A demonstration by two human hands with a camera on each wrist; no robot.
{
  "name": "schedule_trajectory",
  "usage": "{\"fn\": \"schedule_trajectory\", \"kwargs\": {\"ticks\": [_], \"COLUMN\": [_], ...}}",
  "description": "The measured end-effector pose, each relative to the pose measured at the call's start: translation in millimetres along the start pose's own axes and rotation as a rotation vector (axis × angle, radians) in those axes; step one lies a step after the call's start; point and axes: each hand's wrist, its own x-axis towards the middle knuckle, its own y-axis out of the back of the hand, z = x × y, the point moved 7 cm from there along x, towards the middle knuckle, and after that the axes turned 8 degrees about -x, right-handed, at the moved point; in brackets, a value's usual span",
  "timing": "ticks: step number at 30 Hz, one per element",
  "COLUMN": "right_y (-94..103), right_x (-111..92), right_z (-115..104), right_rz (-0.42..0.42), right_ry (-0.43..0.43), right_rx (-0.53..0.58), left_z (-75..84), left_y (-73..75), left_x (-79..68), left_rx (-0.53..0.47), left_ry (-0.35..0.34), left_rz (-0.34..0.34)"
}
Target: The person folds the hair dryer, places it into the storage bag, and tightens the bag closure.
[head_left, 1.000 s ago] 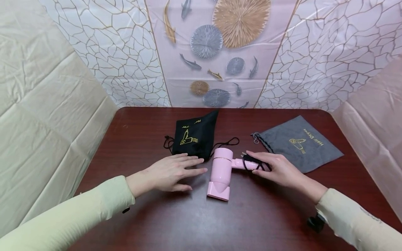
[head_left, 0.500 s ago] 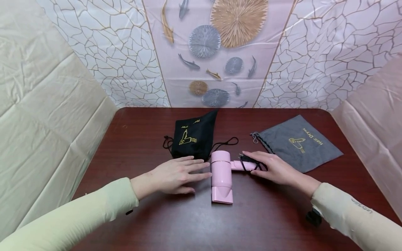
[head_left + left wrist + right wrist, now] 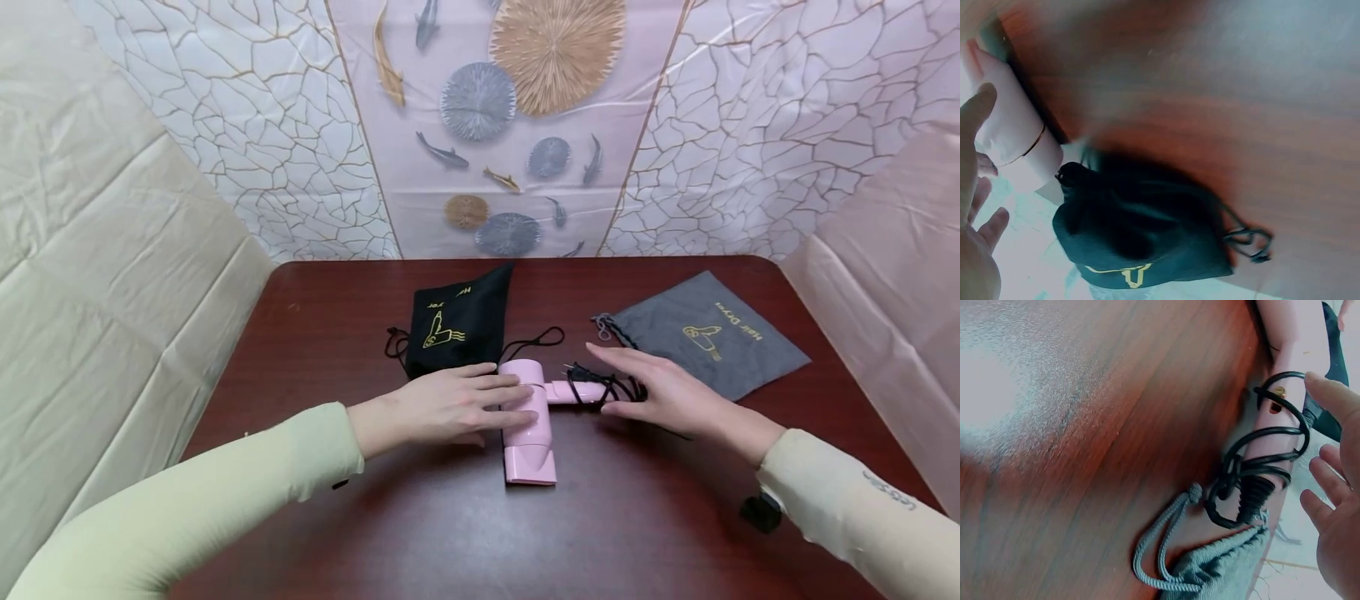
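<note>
Patterned cloth (image 3: 262, 125) hangs behind a dark reddish table (image 3: 480, 542); on it lies a pink hair dryer (image 3: 536, 437), black cord (image 3: 1272, 431) looped round its handle (image 3: 1263, 445), near a black pouch (image 3: 465, 325) and a grey pouch (image 3: 720, 342); the left hand (image 3: 453, 406) extends its fingers over the hair dryer, gripping nothing; the right hand (image 3: 671, 398), spread wide beside the handle, holds nothing.

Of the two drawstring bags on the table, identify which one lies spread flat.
The grey fabric drawstring bag, on the right in the head view, lies flat; the black fabric drawstring bag, near the pink glossy hair dryer, bulges upward.
</note>
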Motion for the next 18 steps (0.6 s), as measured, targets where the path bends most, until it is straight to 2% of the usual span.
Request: {"fn": "schedule_trajectory", "kwargs": {"ticks": [7, 13, 18], "right_y": [7.9, 9.3, 10.5], "right_x": [-11.7, -18.9, -23.4], "right_z": [-3.9, -6.1, -3.8], "right_rz": [0.026, 0.063, 0.075], "right_ry": [0.030, 0.067, 0.064], "right_rx": [-0.052, -0.081, -0.092], "left_z": [1.5, 3.0, 5.3], "left_y": [-2.1, -12.1, -17.6], "left_x": [24.6, 33.9, 39.1], "left_rx": [0.100, 0.122, 0.152], "left_ry": [-0.090, -0.099, -0.124], "left_rz": [-0.017, -0.090, -0.092]}}
